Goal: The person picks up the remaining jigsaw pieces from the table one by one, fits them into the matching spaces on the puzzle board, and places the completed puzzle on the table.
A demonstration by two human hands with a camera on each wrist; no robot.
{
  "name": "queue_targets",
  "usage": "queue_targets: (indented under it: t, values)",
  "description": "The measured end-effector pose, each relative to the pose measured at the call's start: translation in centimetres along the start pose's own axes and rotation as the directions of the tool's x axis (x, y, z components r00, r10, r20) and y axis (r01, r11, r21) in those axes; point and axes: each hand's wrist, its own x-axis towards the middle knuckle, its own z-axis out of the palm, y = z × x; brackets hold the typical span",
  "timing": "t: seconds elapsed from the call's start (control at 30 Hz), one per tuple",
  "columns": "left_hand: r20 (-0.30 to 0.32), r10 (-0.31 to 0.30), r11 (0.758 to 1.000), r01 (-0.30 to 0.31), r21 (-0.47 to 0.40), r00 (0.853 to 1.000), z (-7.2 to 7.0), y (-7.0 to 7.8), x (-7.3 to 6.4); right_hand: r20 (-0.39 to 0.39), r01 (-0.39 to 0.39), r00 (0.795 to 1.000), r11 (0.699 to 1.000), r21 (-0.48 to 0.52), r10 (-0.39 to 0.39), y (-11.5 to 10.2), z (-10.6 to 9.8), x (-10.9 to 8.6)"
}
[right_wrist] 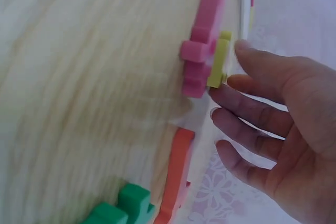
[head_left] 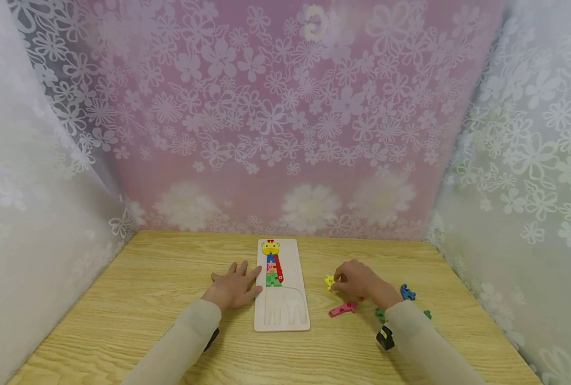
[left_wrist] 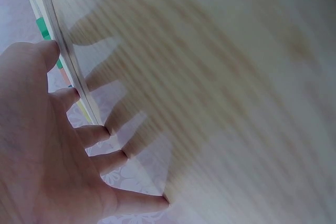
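Observation:
My left hand (head_left: 232, 286) has its fingers spread on the wood table, the thumb and index finger at the left edge of a white puzzle board (head_left: 287, 267). That board holds a giraffe's yellow head (head_left: 270, 247) and blue, pink, green and red neck pieces; the body recess below shows bare. My right hand (head_left: 360, 280) reaches to a yellow puzzle piece (right_wrist: 219, 61), thumb and fingertips apart and close beside it. A pink puzzle piece (head_left: 342, 309) lies just nearer to me. An orange-red piece (right_wrist: 177, 174) sits beneath the hand, partly hidden in the head view.
Right of the right hand lie a blue puzzle piece (head_left: 408, 292) and green pieces (head_left: 380, 315), partly behind the sleeve. Flowered curtains (head_left: 290, 107) enclose the table (head_left: 146, 299) at the back and both sides.

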Motion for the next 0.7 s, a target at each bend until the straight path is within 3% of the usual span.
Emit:
queue_targets:
  t: [0.1,0.2,0.4,0.53,0.7]
  values:
    - [0.003,0.001,1.0,-0.001,-0.001,1.0,0.03,0.01,0.02,-0.014,0.011,1.0,1.0,0.001,-0.011,0.0,-0.23,-0.24]
    - [0.001,-0.001,1.0,0.001,0.001,1.0,0.05,0.03,0.05,-0.014,0.084,0.996,0.996,0.003,-0.084,0.2,-0.35,-0.34]
    - [-0.008,-0.002,1.0,0.002,0.008,1.0,0.02,0.17,0.06,0.069,0.181,0.981,0.983,0.043,-0.184,0.48,-0.4,-0.34]
    - [-0.009,-0.003,1.0,0.003,0.01,1.0,-0.03,0.27,0.01,0.093,0.177,0.979,0.982,0.059,-0.182,0.38,-0.33,-0.29]
    - [-0.006,-0.006,1.0,0.006,0.007,1.0,-0.18,0.36,-0.11,0.086,0.103,0.99,0.993,0.056,-0.108,0.05,-0.27,-0.24]
